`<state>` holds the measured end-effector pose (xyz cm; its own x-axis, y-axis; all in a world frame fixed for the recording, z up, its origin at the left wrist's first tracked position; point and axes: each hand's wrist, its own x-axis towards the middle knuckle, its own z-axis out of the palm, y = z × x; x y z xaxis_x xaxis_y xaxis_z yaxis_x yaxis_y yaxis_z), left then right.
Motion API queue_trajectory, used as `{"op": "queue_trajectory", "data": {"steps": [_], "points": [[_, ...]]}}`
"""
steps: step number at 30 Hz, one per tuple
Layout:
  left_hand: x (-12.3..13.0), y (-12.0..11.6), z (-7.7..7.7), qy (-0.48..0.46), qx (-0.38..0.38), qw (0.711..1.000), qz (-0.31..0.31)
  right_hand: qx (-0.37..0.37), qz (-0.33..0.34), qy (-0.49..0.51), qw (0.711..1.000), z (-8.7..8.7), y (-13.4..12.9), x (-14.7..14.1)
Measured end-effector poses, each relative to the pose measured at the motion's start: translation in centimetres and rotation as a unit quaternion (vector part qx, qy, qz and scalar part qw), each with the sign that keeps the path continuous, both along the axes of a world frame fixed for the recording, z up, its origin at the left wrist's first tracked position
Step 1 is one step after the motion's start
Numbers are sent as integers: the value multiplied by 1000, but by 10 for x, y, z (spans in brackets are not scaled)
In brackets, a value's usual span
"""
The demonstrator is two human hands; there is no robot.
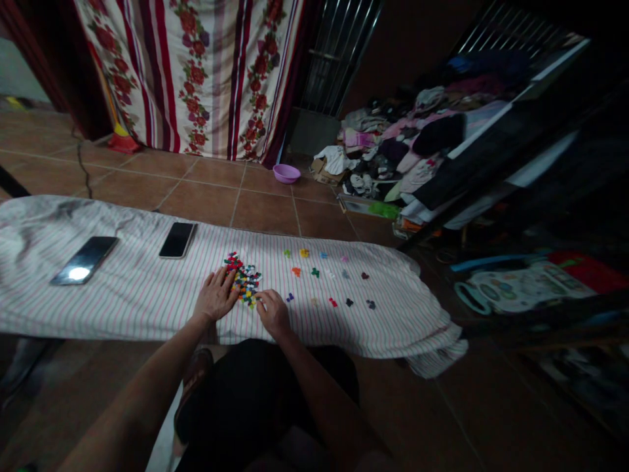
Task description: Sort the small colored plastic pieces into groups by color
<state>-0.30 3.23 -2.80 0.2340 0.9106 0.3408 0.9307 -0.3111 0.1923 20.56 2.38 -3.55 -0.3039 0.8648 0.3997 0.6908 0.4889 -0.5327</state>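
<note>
A mixed pile of small coloured pieces (247,278) lies on the striped cloth (393,314). My left hand (216,295) rests flat against the pile's left side with its fingers spread. At the pile's lower right edge is my right hand (273,312), its fingers curled and pressed together; anything between the fingertips is too small to make out. Small single-colour groups sit to the right in rows, among them yellow pieces (304,253), orange pieces (295,271), green pieces (315,273), blue pieces (290,297), red pieces (333,302) and black pieces (349,302).
Two phones lie on the cloth's left part, a larger one (86,260) and a smaller one (177,240). On the tiled floor beyond stand a purple basin (286,173) and a heap of clothes (388,144). A floral curtain (196,78) hangs behind.
</note>
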Motion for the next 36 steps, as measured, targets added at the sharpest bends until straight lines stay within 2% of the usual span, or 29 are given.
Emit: {"op": "queue_trajectory", "data": {"steps": [8, 22, 28, 36], "points": [[1, 1, -1, 0, -2, 1000, 9, 10, -21, 36, 999, 0, -2, -1], [-1, 1, -3, -6, 16, 1000, 0, -21, -26, 90, 995, 10, 8, 12], [-2, 1, -5, 0, 15, 1000, -5, -5, -54, 101, 993, 12, 22, 33], [-2, 2, -9, 17, 19, 1000, -1, 22, -166, 105, 980, 13, 51, 80]]}}
